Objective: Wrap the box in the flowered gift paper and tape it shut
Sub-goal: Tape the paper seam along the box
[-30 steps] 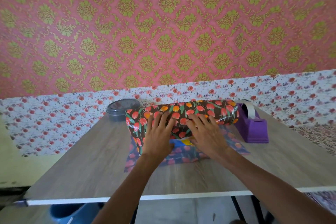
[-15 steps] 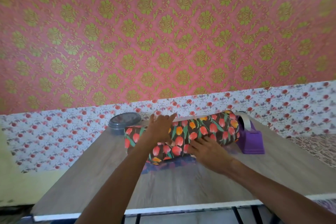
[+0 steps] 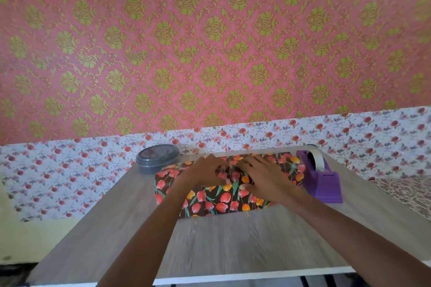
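Note:
The box (image 3: 217, 200) lies at the far middle of the wooden table, covered on its top and near side by dark gift paper printed with red and orange tulips. My left hand (image 3: 205, 171) rests on top of it, fingers reaching right. My right hand (image 3: 263, 175) lies beside the left on the top, fingers spread toward the far edge, thumb on the near side. Both press the paper down. A purple tape dispenser (image 3: 323, 180) with a roll of clear tape stands just right of the box. The box's own surface is hidden by the paper.
A round grey lidded container (image 3: 156, 158) sits at the far left of the box. The grey wood table (image 3: 221, 244) has a white front edge, and its far edge meets a flowered wall. Bare tabletop lies between me and the box.
The paper now covers the box's near side; the blue inner side no longer shows. Both hands moved up onto the top and closer together. The camera tilted.

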The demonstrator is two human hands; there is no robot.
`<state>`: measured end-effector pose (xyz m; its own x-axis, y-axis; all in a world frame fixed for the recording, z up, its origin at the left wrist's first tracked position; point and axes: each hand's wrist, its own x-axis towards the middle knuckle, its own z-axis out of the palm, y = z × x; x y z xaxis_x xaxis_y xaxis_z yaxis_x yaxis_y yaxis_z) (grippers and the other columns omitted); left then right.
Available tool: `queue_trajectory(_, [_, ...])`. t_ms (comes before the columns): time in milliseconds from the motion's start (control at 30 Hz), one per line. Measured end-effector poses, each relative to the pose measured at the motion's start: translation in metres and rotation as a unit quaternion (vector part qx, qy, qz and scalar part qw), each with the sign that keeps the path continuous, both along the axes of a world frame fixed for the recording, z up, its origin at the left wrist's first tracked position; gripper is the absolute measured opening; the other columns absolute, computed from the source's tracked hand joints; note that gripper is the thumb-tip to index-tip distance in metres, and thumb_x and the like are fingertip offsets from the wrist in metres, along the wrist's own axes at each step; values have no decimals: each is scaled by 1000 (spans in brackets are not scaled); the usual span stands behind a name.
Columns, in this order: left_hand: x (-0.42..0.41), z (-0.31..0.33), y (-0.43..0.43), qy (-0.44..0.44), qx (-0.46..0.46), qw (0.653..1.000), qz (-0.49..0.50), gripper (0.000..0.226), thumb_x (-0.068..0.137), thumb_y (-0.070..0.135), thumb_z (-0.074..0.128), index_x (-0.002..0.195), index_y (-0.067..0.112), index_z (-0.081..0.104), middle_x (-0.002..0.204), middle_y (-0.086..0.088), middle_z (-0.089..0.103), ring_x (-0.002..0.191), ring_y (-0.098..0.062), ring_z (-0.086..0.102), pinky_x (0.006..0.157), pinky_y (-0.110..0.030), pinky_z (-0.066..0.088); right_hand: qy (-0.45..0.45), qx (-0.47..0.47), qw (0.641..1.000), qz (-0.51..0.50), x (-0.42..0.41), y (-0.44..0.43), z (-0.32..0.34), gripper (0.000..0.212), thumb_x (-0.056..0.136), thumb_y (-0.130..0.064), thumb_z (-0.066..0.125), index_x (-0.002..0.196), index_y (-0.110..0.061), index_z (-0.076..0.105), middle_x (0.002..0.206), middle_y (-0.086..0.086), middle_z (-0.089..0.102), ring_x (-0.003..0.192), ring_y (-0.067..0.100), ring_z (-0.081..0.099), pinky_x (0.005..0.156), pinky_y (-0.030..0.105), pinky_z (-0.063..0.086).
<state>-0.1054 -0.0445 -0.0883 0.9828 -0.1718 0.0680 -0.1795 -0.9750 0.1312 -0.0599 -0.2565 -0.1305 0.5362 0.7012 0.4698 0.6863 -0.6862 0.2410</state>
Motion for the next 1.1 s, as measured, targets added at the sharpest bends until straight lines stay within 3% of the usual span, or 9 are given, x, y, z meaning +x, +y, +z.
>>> queue_trajectory(67, [7,8,2,-2,-22,1000,14,31,98,31,53,124,16,59,118,-10,61,110,-32,59,89,-35,48,-29,-4,1000,12,3,-3,-5,66,88,-63,52,142,-26,41,134,0,52,122,23,51,96,42,48])
queue_trajectory(133, [14,7,3,-57,6,997,50,34,98,21,47,130,12,58,131,-11,59,115,-28,57,95,-40,49,-63,12,998,16,3,-7,-16,71,83,-68,55,140,-25,46,129,-2,56,117,21,55,93,42,50])
queue_trajectory(267, [20,-8,-5,-55,-10,993,103,45,100,23,36,144,13,37,142,-10,49,132,-29,43,112,-54,27,-118,62,991,31,-4,-8,-29,72,77,-67,66,133,-23,56,124,-5,62,110,19,59,96,41,49])
queue_trajectory(433, [14,8,-10,-28,14,995,92,51,94,23,50,143,19,38,144,-12,41,136,-34,35,112,-64,19,-116,71,989,67,-22,-16,-22,60,88,-70,47,124,-24,61,116,-4,60,105,16,55,95,37,48])
queue_trajectory(567, [-14,24,-10,-65,-1,997,29,50,81,34,69,126,27,48,116,-3,53,107,-29,54,92,-47,48,-94,81,985,120,-40,-25,-4,54,93,-66,44,127,-26,57,105,-4,60,98,14,54,87,33,48])
queue_trajectory(633, [-34,27,-16,-66,15,998,0,53,77,36,74,121,29,46,107,0,59,97,-26,58,83,-40,52,-51,105,987,113,-44,-29,9,60,92,-68,42,131,-24,53,112,-3,60,103,13,55,90,35,49])
queue_trajectory(833, [-62,27,-28,-79,44,996,12,72,63,45,87,124,30,52,123,8,63,111,-19,58,87,-33,46,76,13,997,-16,-44,-29,40,80,75,-78,55,139,-31,48,136,-7,49,128,19,41,103,44,36])
queue_trajectory(933, [-65,31,-31,-6,68,997,18,83,66,46,85,137,29,47,135,6,56,121,-22,53,100,-38,42,160,8,987,3,-48,-31,44,80,73,-70,67,138,-28,46,129,-6,50,119,18,45,89,36,45])
queue_trajectory(1100, [-58,41,-27,184,13,983,-1,93,78,58,72,153,28,24,155,-1,35,133,-26,43,111,-44,36,165,-81,983,-8,-52,-30,48,95,64,-74,71,135,-22,35,120,-4,43,109,18,39,76,32,41])
